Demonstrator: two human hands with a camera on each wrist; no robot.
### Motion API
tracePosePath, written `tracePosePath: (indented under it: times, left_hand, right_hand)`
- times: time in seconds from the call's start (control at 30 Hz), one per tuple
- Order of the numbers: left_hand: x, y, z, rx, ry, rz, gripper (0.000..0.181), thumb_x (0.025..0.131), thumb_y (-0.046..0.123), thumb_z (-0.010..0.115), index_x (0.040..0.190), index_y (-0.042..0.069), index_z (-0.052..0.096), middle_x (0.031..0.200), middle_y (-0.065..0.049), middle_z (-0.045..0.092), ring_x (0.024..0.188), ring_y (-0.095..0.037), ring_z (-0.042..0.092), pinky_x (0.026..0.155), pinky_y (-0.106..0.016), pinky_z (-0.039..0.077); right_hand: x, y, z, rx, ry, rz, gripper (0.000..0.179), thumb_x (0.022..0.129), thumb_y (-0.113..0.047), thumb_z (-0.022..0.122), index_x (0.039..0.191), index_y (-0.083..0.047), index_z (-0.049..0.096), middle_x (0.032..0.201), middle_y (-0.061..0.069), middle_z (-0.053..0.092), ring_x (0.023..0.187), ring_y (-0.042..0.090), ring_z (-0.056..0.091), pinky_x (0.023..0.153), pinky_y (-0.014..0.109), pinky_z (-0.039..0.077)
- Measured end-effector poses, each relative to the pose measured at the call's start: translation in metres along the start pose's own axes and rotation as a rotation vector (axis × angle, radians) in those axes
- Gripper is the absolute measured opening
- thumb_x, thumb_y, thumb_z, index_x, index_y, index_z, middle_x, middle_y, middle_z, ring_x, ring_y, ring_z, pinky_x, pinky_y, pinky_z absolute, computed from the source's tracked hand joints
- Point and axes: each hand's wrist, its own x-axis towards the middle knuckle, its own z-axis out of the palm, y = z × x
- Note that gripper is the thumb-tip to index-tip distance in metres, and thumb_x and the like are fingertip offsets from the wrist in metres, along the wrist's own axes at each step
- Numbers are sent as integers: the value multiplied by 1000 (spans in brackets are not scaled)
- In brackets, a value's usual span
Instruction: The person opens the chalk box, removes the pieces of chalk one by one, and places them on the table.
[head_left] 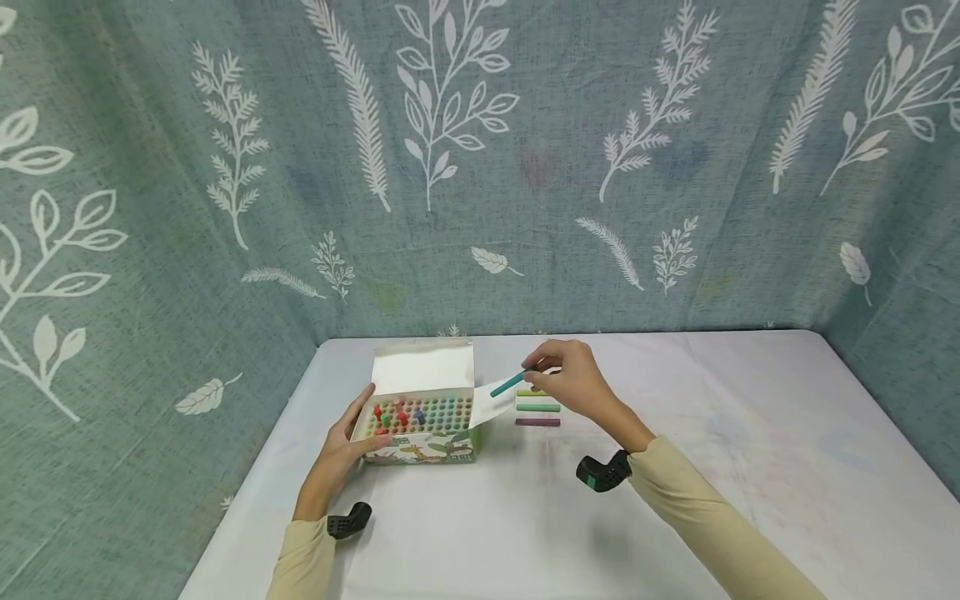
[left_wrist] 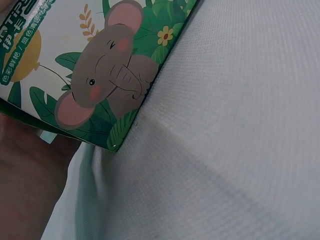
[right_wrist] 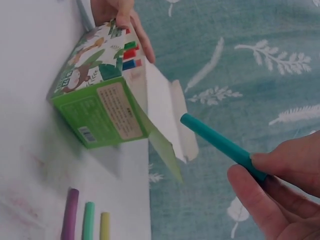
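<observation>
An open chalk box with animal print stands on the white table, lid raised; a few red, green and blue sticks poke from its holed insert. My left hand holds the box's left side. My right hand pinches a teal chalk stick just right of the box, above its side flap. In the right wrist view the teal chalk stick points toward the box. The left wrist view shows the box's elephant print close up.
Three loose sticks lie on the table right of the box: yellow-green, green and purple. A leaf-patterned curtain hangs behind and beside the table. Wrist cameras sit on both forearms.
</observation>
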Motion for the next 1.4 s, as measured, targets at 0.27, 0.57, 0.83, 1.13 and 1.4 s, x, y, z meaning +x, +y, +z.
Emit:
tracePosePath:
  times: [0.27, 0.57, 0.83, 1.13, 1.4]
  left_hand:
    - [0, 0, 1, -2, 19, -17, 94, 79, 17, 78, 150, 39, 20, 154, -1, 20, 123, -14, 43, 88, -23, 46]
    - [3, -1, 2, -2, 26, -26, 94, 79, 18, 78, 150, 40, 21, 154, -1, 21, 123, -13, 43, 88, -23, 45]
    - [3, -2, 2, -11, 33, -46, 95, 79, 15, 78, 151, 39, 20, 156, 0, 15, 127, -14, 37, 88, -19, 44]
    - [3, 1, 0, -11, 51, -63, 96, 78, 16, 79, 150, 41, 20, 156, 1, 15, 130, -17, 34, 89, -17, 42]
    - [3, 3, 5, -8, 39, -57, 95, 79, 15, 78, 150, 39, 19, 156, -1, 16, 129, -16, 35, 89, -19, 43]
  right_hand:
    - [-11, 7, -6, 63, 9, 19, 9, 80, 0, 72, 89, -1, 72, 85, 8, 68, 74, 18, 68, 62, 27, 54]
    - [-25, 26, -10, 180, 3, 93, 9, 81, -1, 72, 90, 0, 72, 85, 10, 69, 72, 23, 69, 67, 38, 55]
    - [-35, 39, -12, 274, -13, 153, 12, 82, -3, 72, 93, 2, 72, 93, 16, 67, 83, 28, 68, 70, 34, 55]
    - [-43, 56, -9, 338, -14, 249, 16, 81, -5, 73, 95, 3, 71, 98, 18, 65, 79, 30, 68, 73, 36, 55]
    - [-51, 71, -2, 370, 5, 318, 20, 81, -2, 73, 97, 9, 68, 94, 19, 67, 79, 34, 68, 74, 38, 55]
